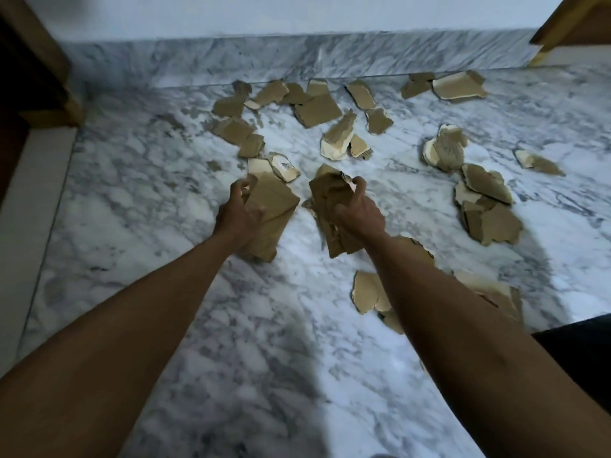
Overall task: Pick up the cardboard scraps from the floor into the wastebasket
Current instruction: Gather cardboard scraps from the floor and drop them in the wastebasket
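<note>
Several torn brown cardboard scraps lie scattered over the marble floor (pixel 158 200). My left hand (pixel 239 211) grips a large flat scrap (pixel 272 203) held above the floor at the centre. My right hand (pixel 358 209) grips a bundle of crumpled scraps (pixel 330 206) just to the right of it. Loose scraps sit beyond the hands, such as a square piece (pixel 319 110) near the wall, a pale-edged piece (pixel 339 138), and a pile (pixel 489 213) at the right. More scraps (pixel 367 290) lie under my right forearm. No wastebasket is in view.
A marble skirting (pixel 231 59) runs along the far wall. Dark wooden furniture (pixel 29 71) stands at the far left, and a wooden edge (pixel 575 21) shows at the top right. A pale strip borders the floor on the left. Dark clothing (pixel 582 345) shows at the right edge.
</note>
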